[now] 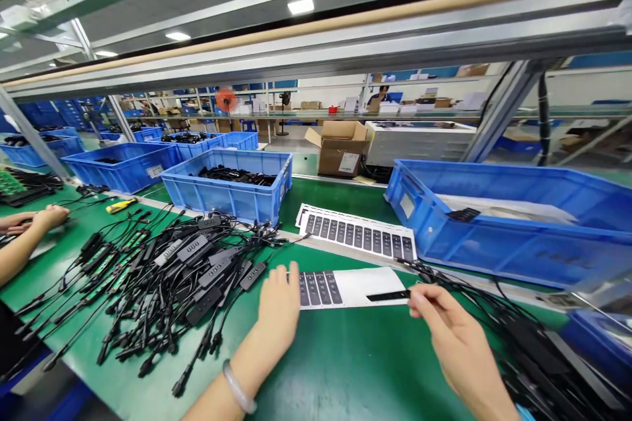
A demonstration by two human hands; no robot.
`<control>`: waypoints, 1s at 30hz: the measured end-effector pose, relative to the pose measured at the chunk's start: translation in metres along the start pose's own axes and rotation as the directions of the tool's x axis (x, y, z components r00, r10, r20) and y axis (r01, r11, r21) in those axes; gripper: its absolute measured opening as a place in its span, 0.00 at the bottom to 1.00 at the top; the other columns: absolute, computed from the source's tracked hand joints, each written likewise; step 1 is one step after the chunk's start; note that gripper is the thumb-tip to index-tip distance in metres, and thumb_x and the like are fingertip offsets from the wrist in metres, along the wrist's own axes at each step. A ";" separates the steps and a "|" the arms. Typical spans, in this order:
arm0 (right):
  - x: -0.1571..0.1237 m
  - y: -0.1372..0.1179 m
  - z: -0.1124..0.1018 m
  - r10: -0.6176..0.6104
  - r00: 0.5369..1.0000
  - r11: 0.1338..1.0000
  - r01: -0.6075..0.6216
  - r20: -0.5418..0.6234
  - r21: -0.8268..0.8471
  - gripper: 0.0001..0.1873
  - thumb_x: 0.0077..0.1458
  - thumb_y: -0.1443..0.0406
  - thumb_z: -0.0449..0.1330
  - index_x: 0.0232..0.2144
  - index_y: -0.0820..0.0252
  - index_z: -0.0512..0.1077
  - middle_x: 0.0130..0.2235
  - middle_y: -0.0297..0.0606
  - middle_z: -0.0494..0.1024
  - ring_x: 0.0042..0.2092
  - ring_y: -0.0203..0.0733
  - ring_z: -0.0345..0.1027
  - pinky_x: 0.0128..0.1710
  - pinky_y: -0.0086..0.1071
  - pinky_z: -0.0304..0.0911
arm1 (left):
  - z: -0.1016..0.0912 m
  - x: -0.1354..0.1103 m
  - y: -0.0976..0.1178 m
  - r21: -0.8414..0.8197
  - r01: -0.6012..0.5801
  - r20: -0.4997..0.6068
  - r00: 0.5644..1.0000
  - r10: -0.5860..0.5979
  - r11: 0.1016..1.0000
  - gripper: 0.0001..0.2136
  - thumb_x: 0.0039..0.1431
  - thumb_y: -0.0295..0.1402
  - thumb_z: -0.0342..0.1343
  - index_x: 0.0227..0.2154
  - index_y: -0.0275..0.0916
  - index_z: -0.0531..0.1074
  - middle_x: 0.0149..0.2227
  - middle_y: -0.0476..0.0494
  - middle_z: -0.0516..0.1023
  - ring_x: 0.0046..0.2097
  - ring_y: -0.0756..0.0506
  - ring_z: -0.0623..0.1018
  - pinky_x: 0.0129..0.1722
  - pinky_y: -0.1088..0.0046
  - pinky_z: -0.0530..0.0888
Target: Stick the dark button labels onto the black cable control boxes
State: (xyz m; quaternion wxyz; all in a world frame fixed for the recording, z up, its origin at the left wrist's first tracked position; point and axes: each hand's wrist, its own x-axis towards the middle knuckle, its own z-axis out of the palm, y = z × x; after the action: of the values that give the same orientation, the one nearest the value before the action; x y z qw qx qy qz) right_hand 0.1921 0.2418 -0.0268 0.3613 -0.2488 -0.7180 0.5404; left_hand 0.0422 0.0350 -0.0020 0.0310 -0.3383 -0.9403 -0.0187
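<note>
A white sheet of black stick-on labels point(363, 279) lies on the green bench, bare white over most of its right half. My left hand point(279, 306) rests on the sheet's left end with the fingers laid over it, hiding that edge. Between the thumb and fingertips of my right hand point(451, 325) is the end of a single black label point(388, 296). This label reaches left over the bare backing. Behind lies another label sheet point(360, 233) with a full row of labels. To the left is a heap of black cabled controllers point(212, 270).
Blue bins point(227, 187) stand along the back, and a larger blue bin point(503, 217) is at right. Black cabled parts point(538, 342) lie beside my right forearm. A co-worker's hands point(37, 223) are at far left, near a yellow tool point(121, 206). A metal rail crosses overhead.
</note>
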 end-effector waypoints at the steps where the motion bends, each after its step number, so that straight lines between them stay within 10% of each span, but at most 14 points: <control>1: -0.004 0.003 -0.004 0.036 0.999 0.999 -0.035 -0.022 0.018 0.23 0.52 0.46 0.61 0.36 0.59 0.70 0.34 0.38 0.72 0.34 0.40 0.66 0.34 0.30 0.63 | -0.003 0.005 -0.011 0.040 0.094 -0.046 0.995 -0.092 0.995 0.22 0.60 0.18 0.41 0.56 0.26 0.65 0.46 0.26 0.71 0.47 0.36 0.73 0.42 0.61 0.71; 6: -0.016 0.019 -0.006 0.123 0.992 0.991 -0.122 -0.014 0.050 0.26 0.50 0.44 0.62 0.36 0.60 0.70 0.33 0.39 0.72 0.34 0.41 0.66 0.34 0.30 0.65 | -0.010 0.017 -0.052 0.075 0.264 -0.099 0.962 -0.256 0.962 0.16 0.58 0.17 0.39 0.37 0.25 0.73 0.39 0.24 0.71 0.43 0.34 0.72 0.40 0.60 0.68; 19: -0.027 0.007 0.005 0.110 0.989 0.988 -0.120 0.097 0.100 0.20 0.56 0.47 0.60 0.38 0.58 0.67 0.33 0.37 0.69 0.33 0.39 0.65 0.33 0.29 0.64 | -0.014 0.017 -0.046 -0.479 0.230 -0.051 0.956 -0.288 0.847 0.12 0.63 0.35 0.47 0.45 0.32 0.64 0.36 0.36 0.71 0.40 0.37 0.73 0.42 0.60 0.67; 24: -0.030 0.000 0.008 0.097 0.991 0.971 -0.115 0.096 0.211 0.18 0.58 0.49 0.59 0.41 0.55 0.65 0.34 0.36 0.69 0.32 0.38 0.66 0.34 0.31 0.66 | -0.011 0.009 -0.012 -0.942 0.197 0.174 0.979 -0.107 0.271 0.23 0.60 0.51 0.45 0.47 0.36 0.61 0.24 0.53 0.60 0.24 0.51 0.64 0.24 0.75 0.61; 30: -0.034 -0.008 0.009 0.098 0.990 0.967 -0.120 0.106 0.226 0.18 0.60 0.50 0.58 0.43 0.55 0.63 0.33 0.35 0.67 0.31 0.36 0.64 0.30 0.29 0.64 | -0.001 -0.007 0.025 -0.909 0.348 0.337 0.937 0.088 -0.228 0.31 0.44 0.48 0.65 0.47 0.34 0.66 0.29 0.51 0.62 0.28 0.54 0.65 0.27 0.79 0.63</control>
State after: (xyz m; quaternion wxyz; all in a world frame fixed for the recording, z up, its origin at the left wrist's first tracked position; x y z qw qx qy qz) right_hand 0.2062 0.2087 -0.0294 0.3234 -0.2184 -0.6516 0.6505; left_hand 0.0639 0.0497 -0.0013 -0.3781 -0.1303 -0.5954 -0.6968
